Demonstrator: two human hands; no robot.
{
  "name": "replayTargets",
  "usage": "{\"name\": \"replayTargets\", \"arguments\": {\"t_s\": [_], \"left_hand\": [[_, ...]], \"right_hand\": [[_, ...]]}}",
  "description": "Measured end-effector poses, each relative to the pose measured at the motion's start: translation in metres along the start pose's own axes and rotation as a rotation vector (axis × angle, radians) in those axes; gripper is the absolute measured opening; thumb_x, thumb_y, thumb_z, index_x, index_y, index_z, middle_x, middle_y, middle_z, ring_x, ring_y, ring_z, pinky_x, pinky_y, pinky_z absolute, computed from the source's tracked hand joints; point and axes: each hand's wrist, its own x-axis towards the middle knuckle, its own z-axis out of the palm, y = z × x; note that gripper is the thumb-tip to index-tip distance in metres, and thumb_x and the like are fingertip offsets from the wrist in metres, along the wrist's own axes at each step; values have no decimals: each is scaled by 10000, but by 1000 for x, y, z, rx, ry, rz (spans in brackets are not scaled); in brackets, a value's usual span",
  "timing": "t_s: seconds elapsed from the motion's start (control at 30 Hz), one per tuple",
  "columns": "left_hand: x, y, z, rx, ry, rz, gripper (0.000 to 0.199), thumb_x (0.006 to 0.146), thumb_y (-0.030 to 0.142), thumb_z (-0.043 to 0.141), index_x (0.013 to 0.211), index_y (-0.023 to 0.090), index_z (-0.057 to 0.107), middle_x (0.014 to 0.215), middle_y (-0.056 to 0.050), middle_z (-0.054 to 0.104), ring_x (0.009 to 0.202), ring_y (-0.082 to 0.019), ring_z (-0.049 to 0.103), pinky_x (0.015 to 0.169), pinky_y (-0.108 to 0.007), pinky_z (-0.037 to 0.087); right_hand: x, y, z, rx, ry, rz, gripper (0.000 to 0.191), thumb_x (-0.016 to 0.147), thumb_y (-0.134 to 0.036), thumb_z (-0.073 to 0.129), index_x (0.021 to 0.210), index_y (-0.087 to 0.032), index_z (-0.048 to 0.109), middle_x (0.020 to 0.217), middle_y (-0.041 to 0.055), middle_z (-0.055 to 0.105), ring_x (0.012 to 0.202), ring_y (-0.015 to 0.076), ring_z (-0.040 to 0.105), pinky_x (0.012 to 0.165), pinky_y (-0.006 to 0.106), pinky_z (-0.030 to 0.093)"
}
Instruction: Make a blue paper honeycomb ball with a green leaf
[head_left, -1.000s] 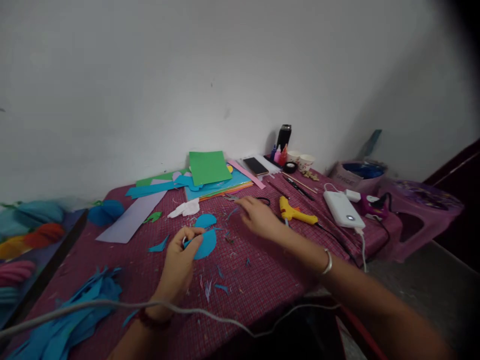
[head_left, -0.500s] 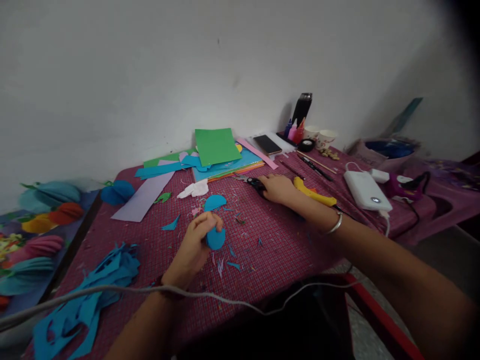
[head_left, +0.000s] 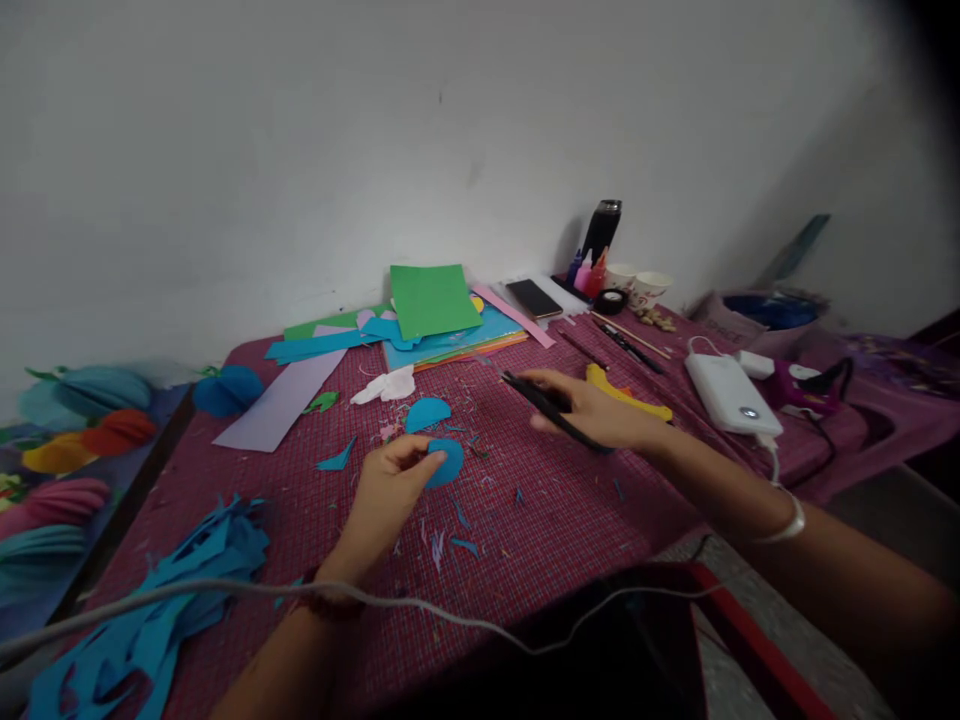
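Observation:
Between thumb and fingers, my left hand [head_left: 386, 487] pinches a round piece of blue paper [head_left: 445, 463] above the checked cloth. Just behind it a second blue paper piece [head_left: 428, 414], round-edged, lies flat on the table. My right hand [head_left: 592, 408] is closed round black-handled scissors [head_left: 547, 406], held over the cloth with the blades toward the far left. The blade tips are faint and blurred. Blue offcuts [head_left: 465, 546] and thin pale paper slivers [head_left: 437, 548] are scattered near my left hand.
A white cable [head_left: 420, 610] crosses in front of me. Blue paper scraps [head_left: 187, 590] pile up at left. Coloured sheets [head_left: 435, 300] and a phone [head_left: 535, 298] lie at the back. A yellow glue gun [head_left: 630, 394] and white power bank [head_left: 733, 392] are at right.
My right hand has picked up the scissors from the table and drawn them nearer. My left hand has turned the blue circle so more of its face shows.

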Motion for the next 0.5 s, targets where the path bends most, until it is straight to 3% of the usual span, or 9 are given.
{"name": "replayTargets", "arguments": {"t_s": [0.07,0.17,0.5], "left_hand": [[-1,2,-2,45,-21,19,147,704,270,740,652,141,694,574,33,549,551,-96,430,529,-220,327],[-4,5,-3,77,-61,63,166,762,298,703,669,160,700,580,40,524,551,-96,399,529,-224,318],[-8,4,0,110,-156,176,179,823,292,654,691,181,705,672,12,555,648,-121,462,602,-227,371]], "right_hand": [[-23,-11,4,204,-91,-24,669,834,-448,639,1414,-187,429,1354,109,560,1186,267,568,973,407,479],[-48,-22,10,308,-184,-18,659,816,-432,676,1389,-180,467,1370,128,544,1231,286,533,969,420,479],[-61,-39,15,189,-170,-129,635,774,-333,748,1356,-215,523,1275,89,618,1155,242,570,1018,393,413]]}}
